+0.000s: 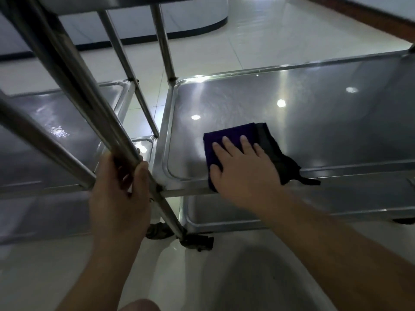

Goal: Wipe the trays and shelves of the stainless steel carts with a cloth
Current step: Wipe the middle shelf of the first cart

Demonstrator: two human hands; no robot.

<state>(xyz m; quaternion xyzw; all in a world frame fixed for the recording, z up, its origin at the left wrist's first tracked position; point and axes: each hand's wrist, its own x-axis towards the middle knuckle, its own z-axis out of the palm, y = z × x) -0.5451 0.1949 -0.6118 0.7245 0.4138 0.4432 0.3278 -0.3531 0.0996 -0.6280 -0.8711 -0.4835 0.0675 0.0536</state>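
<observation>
While the left hand (121,187) is curling its fingers and thumb round an upright post (125,151) of the cart, the right hand (241,167) is lying flat, fingers straight and a bit spread, pressing the cloth (224,135) onto the middle shelf (314,113). Cloth is dark blue w/ a grey-black part trailing at 4 o'clock of the hand, over the shelf's front rim. It's sitting at the shelf's near-left corner, approx. 7 o'clock of the shelf centre. A lower shelf (224,218) is showing beneath. A second cart's shelf (45,122) is lying at 9 o'clock. Probably a caster (197,242) is standing on the tiled floor (247,41), but it's dim there.
</observation>
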